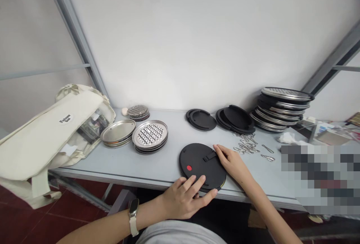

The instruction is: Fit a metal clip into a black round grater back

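A round black case [201,165] with a red dot and a small strap-like tab [209,156] lies near the table's front edge. My left hand [187,197] rests over its near edge with fingers spread. At the case's upper right edge, close to the tab, my right hand [232,163] has its fingers together and closed on the rim; the thumb is mostly hidden. To the right of that hand lie several small metal clips [246,144].
Round metal grater plates [150,134] and plain metal discs [118,131] are stacked at left, beside a cream bag [47,124]. Behind are black round covers [201,119] and more black covers [235,119]. A tall stack of graters [282,109] stands at right.
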